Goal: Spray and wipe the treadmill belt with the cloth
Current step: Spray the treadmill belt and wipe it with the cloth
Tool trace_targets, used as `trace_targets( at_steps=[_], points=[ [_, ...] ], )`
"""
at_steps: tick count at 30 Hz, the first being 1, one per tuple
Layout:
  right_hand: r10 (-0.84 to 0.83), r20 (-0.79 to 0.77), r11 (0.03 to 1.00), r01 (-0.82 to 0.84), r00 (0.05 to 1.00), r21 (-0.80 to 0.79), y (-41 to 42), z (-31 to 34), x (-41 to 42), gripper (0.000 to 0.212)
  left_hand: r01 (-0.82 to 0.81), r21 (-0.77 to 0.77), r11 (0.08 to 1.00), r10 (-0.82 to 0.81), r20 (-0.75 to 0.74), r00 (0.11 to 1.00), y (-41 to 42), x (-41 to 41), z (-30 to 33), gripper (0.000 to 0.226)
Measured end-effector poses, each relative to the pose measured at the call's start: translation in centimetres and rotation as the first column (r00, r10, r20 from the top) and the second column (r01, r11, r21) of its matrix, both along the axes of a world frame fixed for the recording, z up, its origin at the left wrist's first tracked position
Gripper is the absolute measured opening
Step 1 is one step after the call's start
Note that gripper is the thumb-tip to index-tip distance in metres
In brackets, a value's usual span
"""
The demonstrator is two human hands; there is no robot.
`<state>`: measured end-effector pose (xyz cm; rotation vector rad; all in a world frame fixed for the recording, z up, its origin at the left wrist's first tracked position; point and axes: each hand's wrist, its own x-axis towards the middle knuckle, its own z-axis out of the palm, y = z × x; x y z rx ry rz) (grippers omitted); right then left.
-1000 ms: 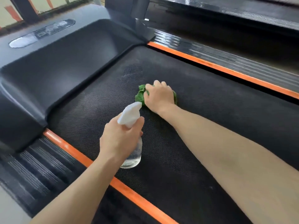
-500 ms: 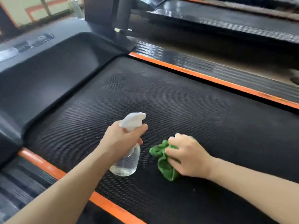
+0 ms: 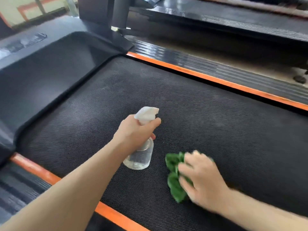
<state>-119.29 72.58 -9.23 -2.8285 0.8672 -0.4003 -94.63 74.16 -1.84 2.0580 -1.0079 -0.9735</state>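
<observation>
The black textured treadmill belt [image 3: 208, 117] fills the middle of the head view. My left hand [image 3: 135, 132] grips a clear spray bottle [image 3: 140, 157] with a white nozzle, held just above the belt with the nozzle pointing away from me. To its right my right hand [image 3: 201, 179] presses a crumpled green cloth [image 3: 175, 179] flat onto the belt near the close edge. This hand looks blurred with motion. Part of the cloth is hidden under the fingers.
Orange strips [image 3: 216, 80] border the belt on both long sides, with ribbed black side rails [image 3: 208, 64] outside them. The dark motor cover [image 3: 46, 67] rises at the left end, with an upright post [image 3: 120, 19] behind it. Another treadmill [image 3: 233, 15] stands beyond.
My right hand has dragged the cloth from the belt's middle back toward me and to the right. My left hand with the bottle has kept roughly its place over the belt.
</observation>
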Motion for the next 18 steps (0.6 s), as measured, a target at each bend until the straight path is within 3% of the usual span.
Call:
trace_targets(
  at_steps=[3,6,8,10,12,15,18],
  points=[
    [0.185,-0.047,0.982,-0.186,0.982,-0.017,2.2,0.5,-4.4,0.021,0.012,0.042,0.999,-0.013,0.007,1.000,-0.1,-0.5,-0.7,0.042],
    [0.280,-0.062,0.953,-0.285,0.958,-0.103,-2.5,0.1,-2.8,0.019,-0.020,0.076,0.997,0.017,0.037,0.999,-0.3,-1.5,-1.3,0.062],
    [0.041,0.001,0.987,-0.040,0.999,-0.154,-8.9,-0.3,0.5,0.020,-0.017,0.080,0.997,0.012,0.062,0.998,-0.8,-1.8,-1.3,0.067],
    [-0.249,0.029,0.957,0.251,0.968,-0.149,-14.8,-0.5,4.5,0.034,-0.028,0.087,0.996,0.023,0.060,0.998,-1.2,-1.7,-1.4,0.067],
    [-0.400,-0.022,0.911,0.395,0.916,-0.115,-18.1,-0.9,8.5,0.037,-0.065,0.087,0.994,0.061,0.045,0.997,-1.4,-1.3,-1.7,0.065],
    [-0.492,-0.025,0.866,0.487,0.870,-0.115,-17.8,-0.8,11.4,0.033,-0.087,0.070,0.994,0.084,0.047,0.995,-1.3,-0.8,-2.3,0.060],
    [-0.370,0.008,0.925,0.370,0.929,-0.091,-13.3,-0.8,8.9,0.026,-0.104,0.026,0.994,0.102,0.063,0.993,-0.6,-1.0,-2.3,0.053]
  ],
)
